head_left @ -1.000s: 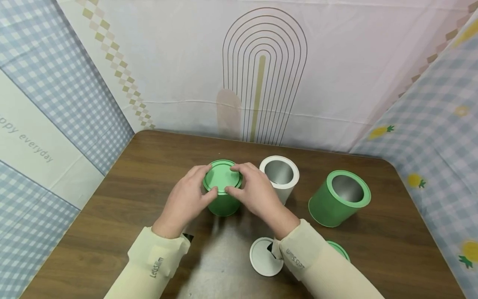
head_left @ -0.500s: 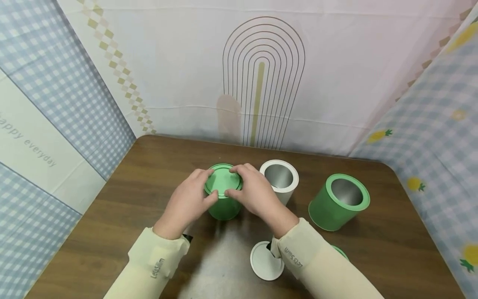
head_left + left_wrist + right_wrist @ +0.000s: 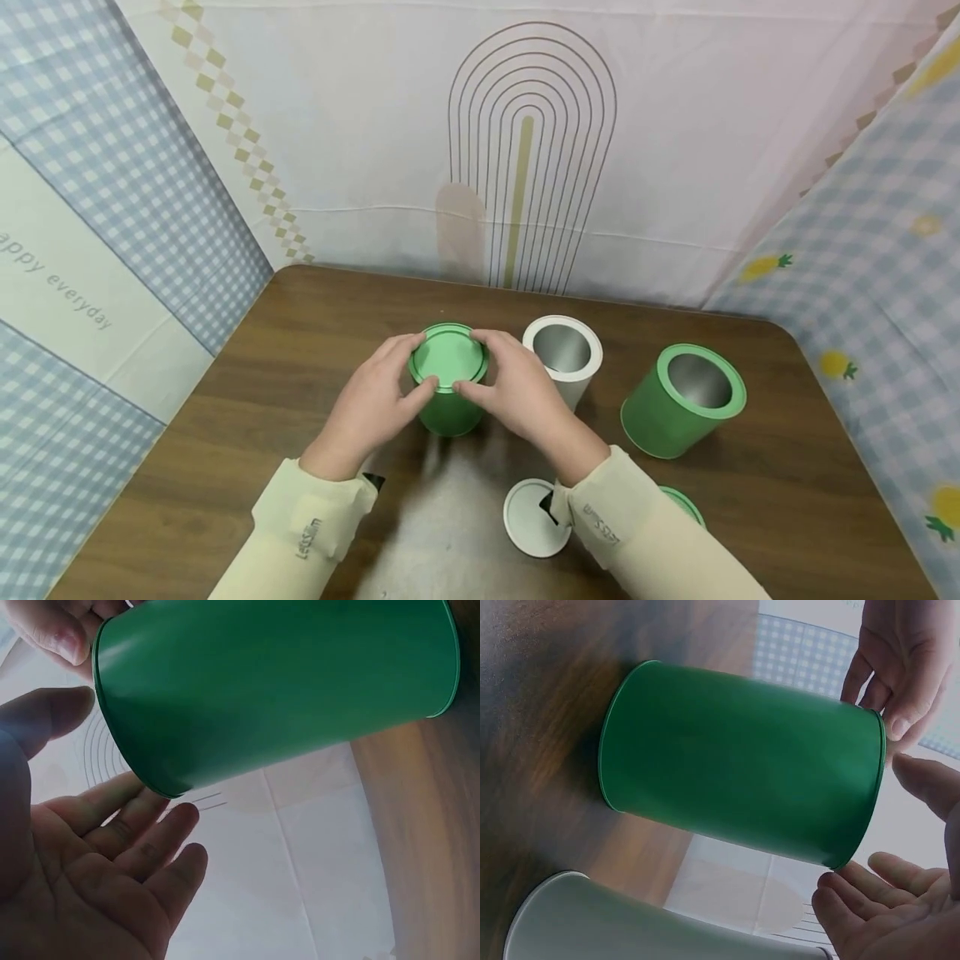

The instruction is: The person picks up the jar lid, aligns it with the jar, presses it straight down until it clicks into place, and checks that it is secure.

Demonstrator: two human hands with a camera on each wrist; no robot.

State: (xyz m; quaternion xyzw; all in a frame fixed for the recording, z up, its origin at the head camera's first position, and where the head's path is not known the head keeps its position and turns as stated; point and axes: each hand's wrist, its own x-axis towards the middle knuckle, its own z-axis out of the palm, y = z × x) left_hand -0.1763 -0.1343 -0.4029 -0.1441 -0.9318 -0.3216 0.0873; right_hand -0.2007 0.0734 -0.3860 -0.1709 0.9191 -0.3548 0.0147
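Note:
In the head view, a green can (image 3: 450,417) with a green lid (image 3: 448,357) on its top stands upright at the table's middle. My left hand (image 3: 375,392) lies at the lid's left edge, thumb in front and fingers behind, loosely bent. My right hand (image 3: 517,379) mirrors it on the right edge. In the left wrist view, the left thumb and fingertips (image 3: 180,814) are at the can's rim, the palm apart from its wall. In the right wrist view, the right fingertips (image 3: 838,881) are by the rim, and a thin gap shows beside the thumb.
A white can (image 3: 573,387) without a lid stands just right of the green can, partly behind my right hand. Farther right is another uncovered green can (image 3: 667,412). A white lid (image 3: 534,529) and a partly hidden green lid (image 3: 684,504) lie near my right sleeve.
My fingertips have spread slightly outward from the lid's top toward its edge, most clearly on the right hand. The green can and lid stay in place.

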